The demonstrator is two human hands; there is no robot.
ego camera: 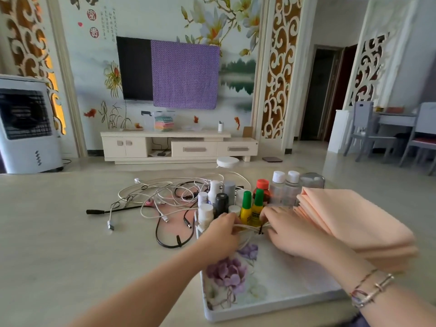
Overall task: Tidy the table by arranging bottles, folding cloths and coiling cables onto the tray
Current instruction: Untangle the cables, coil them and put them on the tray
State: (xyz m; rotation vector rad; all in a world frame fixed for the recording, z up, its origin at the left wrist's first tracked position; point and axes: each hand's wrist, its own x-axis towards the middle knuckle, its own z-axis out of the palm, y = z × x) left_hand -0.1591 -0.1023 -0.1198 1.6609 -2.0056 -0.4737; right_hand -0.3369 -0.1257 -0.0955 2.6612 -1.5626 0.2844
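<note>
Left hand (224,228) and right hand (286,228) both pinch a white cable (250,226), bundled over the tray (271,312) just before the bottles (236,199); it looks light, limp and springy, so best held at its black tie; cloths (354,223) crowd the right, bare tray lies nearer, loose cables (165,197) wait left.

Tray (271,308) bottom (under cloths (358,223)) hidden

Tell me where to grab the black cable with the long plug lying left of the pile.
Pinch the black cable by its stiff plug, from above at the left end. That end lies free on the table; the other end runs into the tangled cables.
</note>
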